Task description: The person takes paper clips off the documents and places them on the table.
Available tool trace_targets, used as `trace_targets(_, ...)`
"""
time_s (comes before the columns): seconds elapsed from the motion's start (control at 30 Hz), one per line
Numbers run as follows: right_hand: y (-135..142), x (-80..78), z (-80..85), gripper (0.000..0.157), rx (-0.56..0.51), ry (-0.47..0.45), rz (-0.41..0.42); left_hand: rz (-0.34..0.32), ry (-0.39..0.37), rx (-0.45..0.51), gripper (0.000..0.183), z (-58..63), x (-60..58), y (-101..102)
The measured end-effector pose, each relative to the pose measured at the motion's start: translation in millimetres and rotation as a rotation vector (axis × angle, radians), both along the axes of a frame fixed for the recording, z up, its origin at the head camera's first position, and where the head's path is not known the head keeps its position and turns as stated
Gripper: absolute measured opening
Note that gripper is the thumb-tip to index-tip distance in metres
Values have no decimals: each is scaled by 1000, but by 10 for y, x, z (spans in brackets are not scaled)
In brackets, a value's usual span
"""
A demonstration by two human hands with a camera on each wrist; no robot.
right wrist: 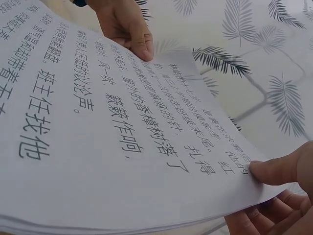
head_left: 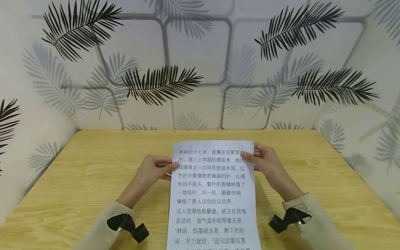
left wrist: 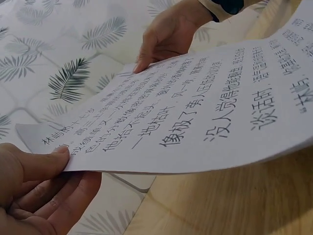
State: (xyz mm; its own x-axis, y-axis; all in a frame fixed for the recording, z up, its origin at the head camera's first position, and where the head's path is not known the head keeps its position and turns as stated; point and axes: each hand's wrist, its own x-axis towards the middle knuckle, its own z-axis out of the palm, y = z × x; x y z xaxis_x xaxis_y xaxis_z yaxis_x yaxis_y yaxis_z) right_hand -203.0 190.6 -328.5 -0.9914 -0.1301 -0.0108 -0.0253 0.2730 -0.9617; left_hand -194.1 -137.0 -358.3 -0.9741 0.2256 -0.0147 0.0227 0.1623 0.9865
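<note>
Is holding printed paper point(head_left: 213, 189) above the desk point(head_left: 93, 166), near middle, pinching it at left with left grip point(head_left: 154, 169) and at right with right grip point(head_left: 265, 161), apparently at a steadying step, next likely needing even handling.

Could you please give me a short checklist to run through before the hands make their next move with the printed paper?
1. Left hand pinching the printed paper at its left edge: ok.
2. Right hand pinching its right edge: ok.
3. Text upright in the head view: ok.
4. Gripped end flat on the table: not ok, held up.
5. Lower end in head view: not ok, cut off.
6. Sheet count: cannot tell.
</note>
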Motion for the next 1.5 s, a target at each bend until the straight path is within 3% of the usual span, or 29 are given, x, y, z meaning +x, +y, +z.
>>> trace_targets(0.4,67,-101,160,45,-26,140,34,42,39,117,28,65,-29,-49)
trace_targets(0.63,31,-121,187,46,-24,155,77,62,38,138,31,75,17,-22)
trace_targets(1.03,-20,-109,139,31,-45,226,57,51,41,163,31,41,53,50)
trace_targets(1.23,-11,-117,132,29,-38,263,8,49,52,153,30,33,43,51)
trace_targets(1.5,13,-97,158,33,3,222,-31,32,29,140,29,48,39,33)
